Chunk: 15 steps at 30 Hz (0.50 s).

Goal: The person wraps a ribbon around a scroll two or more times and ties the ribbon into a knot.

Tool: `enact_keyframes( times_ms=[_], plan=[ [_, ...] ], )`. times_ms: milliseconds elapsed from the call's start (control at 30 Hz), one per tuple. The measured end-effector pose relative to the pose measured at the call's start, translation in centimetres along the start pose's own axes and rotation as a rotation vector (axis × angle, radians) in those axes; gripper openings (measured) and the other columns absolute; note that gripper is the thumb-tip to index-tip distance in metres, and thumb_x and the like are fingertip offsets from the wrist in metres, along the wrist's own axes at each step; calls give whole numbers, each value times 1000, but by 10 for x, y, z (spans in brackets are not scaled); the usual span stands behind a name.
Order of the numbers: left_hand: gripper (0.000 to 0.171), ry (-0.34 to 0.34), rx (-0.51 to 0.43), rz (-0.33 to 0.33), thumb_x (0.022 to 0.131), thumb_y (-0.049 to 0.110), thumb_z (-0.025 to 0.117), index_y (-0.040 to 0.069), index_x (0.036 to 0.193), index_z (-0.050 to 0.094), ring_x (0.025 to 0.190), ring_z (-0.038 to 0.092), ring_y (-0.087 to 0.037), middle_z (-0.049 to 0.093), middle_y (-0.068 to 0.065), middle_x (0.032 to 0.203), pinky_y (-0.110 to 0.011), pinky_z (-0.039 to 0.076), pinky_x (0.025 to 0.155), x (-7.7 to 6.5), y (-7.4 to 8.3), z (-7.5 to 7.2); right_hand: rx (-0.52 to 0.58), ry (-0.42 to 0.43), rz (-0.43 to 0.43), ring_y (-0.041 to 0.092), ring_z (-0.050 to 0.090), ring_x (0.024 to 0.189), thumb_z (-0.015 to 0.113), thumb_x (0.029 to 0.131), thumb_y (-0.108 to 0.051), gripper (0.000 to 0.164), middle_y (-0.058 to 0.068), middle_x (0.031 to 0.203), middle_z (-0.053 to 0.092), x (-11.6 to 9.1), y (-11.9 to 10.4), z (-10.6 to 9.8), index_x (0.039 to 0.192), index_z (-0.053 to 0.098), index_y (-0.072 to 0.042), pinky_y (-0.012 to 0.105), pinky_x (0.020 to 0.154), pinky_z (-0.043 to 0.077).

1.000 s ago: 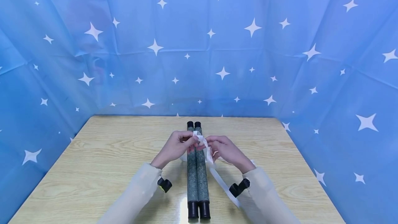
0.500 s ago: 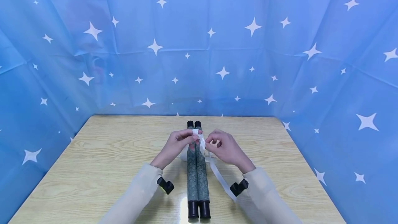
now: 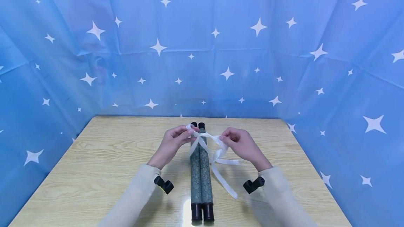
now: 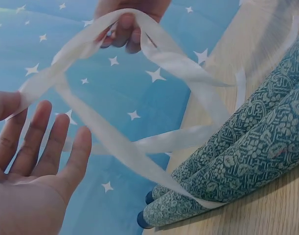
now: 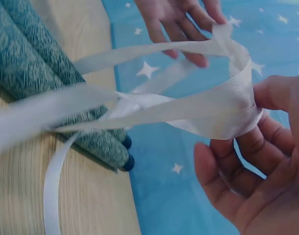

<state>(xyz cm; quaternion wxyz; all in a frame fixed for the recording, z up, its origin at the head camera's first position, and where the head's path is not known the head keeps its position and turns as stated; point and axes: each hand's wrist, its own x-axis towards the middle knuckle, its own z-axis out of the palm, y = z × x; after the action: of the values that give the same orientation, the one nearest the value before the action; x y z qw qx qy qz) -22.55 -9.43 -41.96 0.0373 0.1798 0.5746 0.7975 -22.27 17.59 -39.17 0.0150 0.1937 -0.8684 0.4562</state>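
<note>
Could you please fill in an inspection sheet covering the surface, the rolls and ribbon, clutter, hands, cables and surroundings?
Surface: wood-grain table, glare spot toward its near side.
Job's things: two patterned green rolls, black-ended, side by side; white ribbon stretched between the hands, one tail lying to the right.
Clutter: nothing seen.
Hands: left hand and right hand each pinch the ribbon.
Cables: nothing seen.
Surroundings: blue star-patterned cloth behind and at both sides.

I saw a bright, evenly lit head view, white glare low on the worktop [image 3: 120, 150], soft shadows beside the sleeves [image 3: 129, 195], the ribbon [image 5: 198, 108] blurred toward the right wrist view's left edge.
</note>
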Motion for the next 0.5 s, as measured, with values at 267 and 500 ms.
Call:
enact_keyframes(
  times_ms=[267, 500],
  plan=[
    [18, -56, -144, 50, 100, 14, 59, -3, 96, 59, 127, 49, -38, 59, -24, 127, -53, 39, 104, -2, 2, -12, 10, 35, 27, 18, 65, 79, 61, 97, -42, 27, -1, 85, 70, -2, 7, -15, 97, 71, -16, 38, 71, 51],
    [15, -32, -255, 56, 104, 14, 52, 7, 106, 65, 128, 48, -38, 63, -18, 126, -52, 37, 106, -7, 11, -24, -2, 46, 41, 21, 57, 67, 60, 95, -48, 31, 8, 79, 65, -5, 13, -30, 97, 70, -19, 34, 58, 45]
  ],
)
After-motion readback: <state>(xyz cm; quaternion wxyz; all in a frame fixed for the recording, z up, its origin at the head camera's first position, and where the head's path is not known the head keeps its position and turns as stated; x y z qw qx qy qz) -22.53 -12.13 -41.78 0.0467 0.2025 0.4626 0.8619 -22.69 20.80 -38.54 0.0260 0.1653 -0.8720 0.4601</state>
